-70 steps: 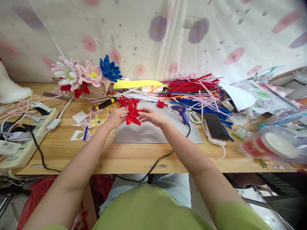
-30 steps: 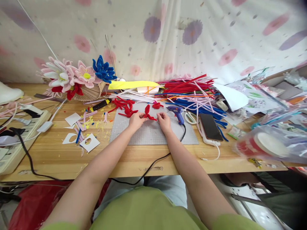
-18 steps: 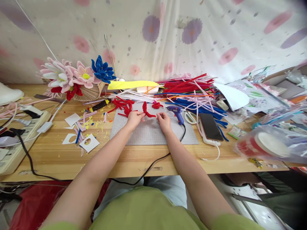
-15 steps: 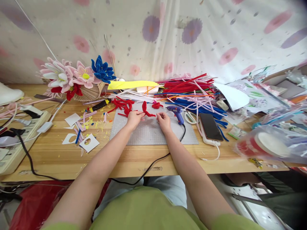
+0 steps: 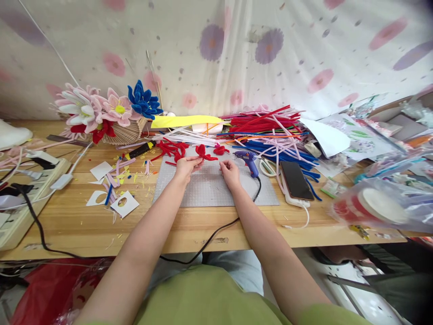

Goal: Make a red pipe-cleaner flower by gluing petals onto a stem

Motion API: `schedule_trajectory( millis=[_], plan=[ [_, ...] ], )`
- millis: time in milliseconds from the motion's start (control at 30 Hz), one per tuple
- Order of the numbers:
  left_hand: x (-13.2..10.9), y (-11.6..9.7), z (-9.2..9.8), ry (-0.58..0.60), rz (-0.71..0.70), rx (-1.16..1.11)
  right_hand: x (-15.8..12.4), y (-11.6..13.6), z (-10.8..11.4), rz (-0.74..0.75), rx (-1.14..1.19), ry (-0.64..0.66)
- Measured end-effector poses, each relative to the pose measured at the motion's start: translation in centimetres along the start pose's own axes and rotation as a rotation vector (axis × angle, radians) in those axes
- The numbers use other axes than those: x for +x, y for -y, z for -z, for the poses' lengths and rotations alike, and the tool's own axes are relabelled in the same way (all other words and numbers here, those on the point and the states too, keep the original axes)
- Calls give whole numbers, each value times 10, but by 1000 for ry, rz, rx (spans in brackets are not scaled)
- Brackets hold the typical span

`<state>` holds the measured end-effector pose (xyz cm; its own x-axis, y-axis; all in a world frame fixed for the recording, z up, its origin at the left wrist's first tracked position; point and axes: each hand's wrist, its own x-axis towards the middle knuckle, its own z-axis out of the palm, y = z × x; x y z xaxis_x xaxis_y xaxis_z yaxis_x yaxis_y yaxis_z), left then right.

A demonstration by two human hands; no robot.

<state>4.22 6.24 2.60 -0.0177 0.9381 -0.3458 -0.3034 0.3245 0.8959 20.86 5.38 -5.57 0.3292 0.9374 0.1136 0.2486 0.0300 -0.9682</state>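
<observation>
Over the grey mat point(image 5: 206, 192), the left hand point(image 5: 185, 169) has its fingers pinching a red flower point(image 5: 204, 153). Near the mat's right side, the right hand point(image 5: 230, 174) has curled fingers; I can't tell whether they grip anything. A glue gun point(image 5: 249, 160) lies on the mat's right part.

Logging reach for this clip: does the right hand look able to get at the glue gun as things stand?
Probably yes: the glue gun lies close by the right hand, to its right and slightly farther off, with nothing visible between them.
</observation>
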Motion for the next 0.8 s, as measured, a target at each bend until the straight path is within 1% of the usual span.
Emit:
schedule_trajectory(
  millis=[133,267,333,400,467,500,633,800],
  plan=[
    [6,5,-1,-32,-62,-9,1,-1,0,8,-17,11],
    [21,17,-5,-77,-129,60,0,-2,0,12,-33,29],
    [29,25,-6,-115,-204,149,-3,0,0,22,-64,37],
    [34,32,-6,-152,-334,276,-5,4,1,39,-125,25],
    [34,38,-5,-164,-444,421,-4,10,1,50,-205,9],
    [32,40,-4,-158,-471,490,-1,15,2,48,-247,9],
    [22,41,1,-154,-477,686,24,33,3,27,-435,80],
    [13,35,9,-132,-482,740,63,43,1,86,-688,254]
  ],
)
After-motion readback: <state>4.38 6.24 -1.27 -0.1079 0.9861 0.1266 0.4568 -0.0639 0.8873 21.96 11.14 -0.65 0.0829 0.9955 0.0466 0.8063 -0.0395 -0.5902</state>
